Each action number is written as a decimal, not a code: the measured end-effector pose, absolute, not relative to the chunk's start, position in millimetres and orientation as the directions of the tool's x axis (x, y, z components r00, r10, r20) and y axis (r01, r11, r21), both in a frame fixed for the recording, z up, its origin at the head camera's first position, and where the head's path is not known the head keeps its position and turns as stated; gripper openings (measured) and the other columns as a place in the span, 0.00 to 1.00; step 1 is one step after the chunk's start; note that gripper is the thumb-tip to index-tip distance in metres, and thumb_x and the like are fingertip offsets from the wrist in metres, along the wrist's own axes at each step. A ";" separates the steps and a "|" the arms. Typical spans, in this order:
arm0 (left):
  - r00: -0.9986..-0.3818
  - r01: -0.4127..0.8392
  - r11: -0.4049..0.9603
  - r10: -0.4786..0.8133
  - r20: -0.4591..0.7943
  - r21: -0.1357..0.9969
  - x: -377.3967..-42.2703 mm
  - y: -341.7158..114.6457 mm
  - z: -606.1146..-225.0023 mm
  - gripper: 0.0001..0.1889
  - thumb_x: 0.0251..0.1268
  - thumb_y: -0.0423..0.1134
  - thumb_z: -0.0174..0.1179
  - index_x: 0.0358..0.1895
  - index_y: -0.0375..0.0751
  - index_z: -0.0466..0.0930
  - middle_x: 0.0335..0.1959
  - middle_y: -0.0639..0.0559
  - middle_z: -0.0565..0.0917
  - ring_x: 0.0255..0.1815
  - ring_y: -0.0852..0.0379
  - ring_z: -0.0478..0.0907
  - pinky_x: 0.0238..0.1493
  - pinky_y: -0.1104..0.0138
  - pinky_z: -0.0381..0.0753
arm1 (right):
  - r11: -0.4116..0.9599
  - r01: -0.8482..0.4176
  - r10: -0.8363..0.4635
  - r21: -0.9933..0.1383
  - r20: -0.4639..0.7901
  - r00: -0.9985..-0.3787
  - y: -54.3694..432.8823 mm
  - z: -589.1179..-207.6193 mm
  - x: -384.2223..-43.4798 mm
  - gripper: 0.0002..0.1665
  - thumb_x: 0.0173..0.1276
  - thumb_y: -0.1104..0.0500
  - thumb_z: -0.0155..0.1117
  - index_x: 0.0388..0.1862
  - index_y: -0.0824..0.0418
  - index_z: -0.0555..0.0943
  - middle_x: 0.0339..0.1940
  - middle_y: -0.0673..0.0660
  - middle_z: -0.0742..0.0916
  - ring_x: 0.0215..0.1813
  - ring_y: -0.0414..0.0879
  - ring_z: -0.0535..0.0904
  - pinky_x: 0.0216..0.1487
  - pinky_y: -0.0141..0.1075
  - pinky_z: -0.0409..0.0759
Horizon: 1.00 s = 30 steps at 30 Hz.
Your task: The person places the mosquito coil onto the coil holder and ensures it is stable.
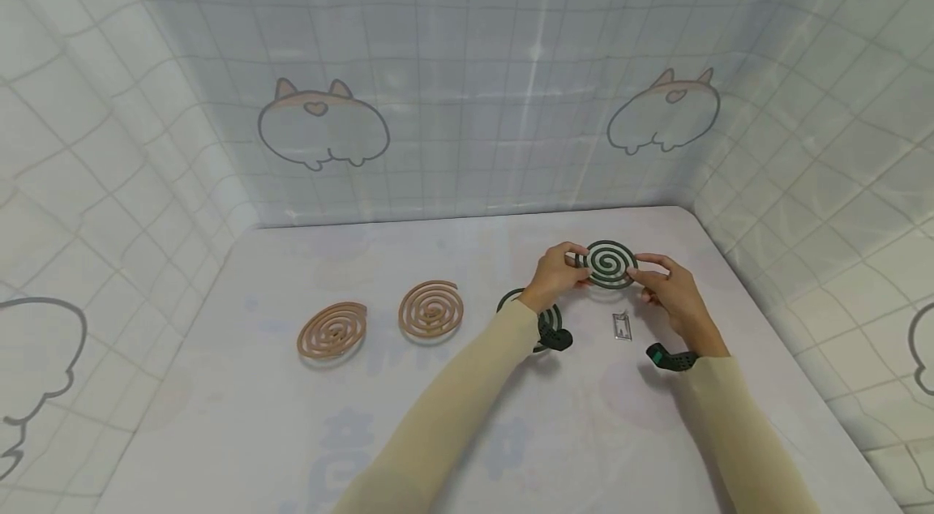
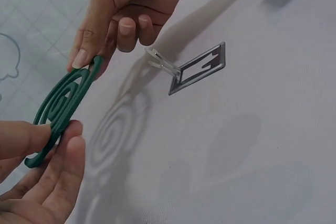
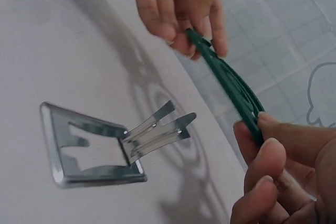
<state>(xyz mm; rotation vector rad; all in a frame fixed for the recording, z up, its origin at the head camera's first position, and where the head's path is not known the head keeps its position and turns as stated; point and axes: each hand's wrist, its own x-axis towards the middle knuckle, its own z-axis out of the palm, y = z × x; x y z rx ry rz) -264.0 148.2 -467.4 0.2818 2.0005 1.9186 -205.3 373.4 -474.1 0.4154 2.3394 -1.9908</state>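
A green mosquito coil (image 1: 608, 263) is held up above the table's far right part, tilted in the air. My left hand (image 1: 558, 274) pinches its left edge between thumb and fingers. On the opposite edge, the thumb and fingers of my right hand (image 1: 672, 291) pinch it too. Below the coil lies a small metal coil stand (image 3: 94, 148), a flat frame with two prongs bent upward; the left wrist view shows the same metal stand (image 2: 198, 69) beside the coil's shadow. Another green coil (image 1: 552, 318) rests on the table, partly hidden beneath my left wrist.
Two brown coils, one nearer the middle (image 1: 430, 310) and one farther left (image 1: 332, 331), lie on the white table (image 1: 241, 417). Grid-patterned curtains (image 1: 467, 92) with cartoon outlines enclose the table at the back and both sides.
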 end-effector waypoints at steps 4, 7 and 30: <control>-0.920 -0.110 0.010 0.378 -0.105 0.994 -263.1 148.0 -469.5 0.16 0.66 0.21 0.65 0.55 0.35 0.81 0.36 0.43 0.79 0.32 0.45 0.86 0.45 0.54 0.88 | 0.136 0.188 0.150 -0.973 -0.167 -0.974 375.1 -477.9 -203.3 0.36 0.73 0.53 0.70 0.74 0.59 0.68 0.34 0.46 0.89 0.24 0.42 0.76 0.29 0.33 0.79; -0.922 -0.115 0.000 0.372 -0.107 0.993 -261.9 148.9 -471.4 0.15 0.66 0.22 0.66 0.54 0.36 0.82 0.36 0.44 0.79 0.32 0.45 0.86 0.45 0.53 0.88 | 0.117 0.163 0.142 -0.980 -0.146 -0.979 373.3 -477.2 -200.5 0.34 0.73 0.54 0.71 0.73 0.59 0.70 0.34 0.47 0.89 0.24 0.42 0.76 0.28 0.32 0.79; -0.917 -0.111 0.039 0.381 -0.117 0.993 -246.0 155.0 -469.9 0.14 0.65 0.26 0.69 0.51 0.43 0.85 0.38 0.50 0.80 0.31 0.50 0.86 0.46 0.51 0.87 | 0.125 0.131 0.136 -0.983 -0.114 -0.984 372.4 -478.1 -173.1 0.27 0.72 0.52 0.71 0.65 0.59 0.75 0.30 0.52 0.87 0.24 0.40 0.74 0.25 0.33 0.76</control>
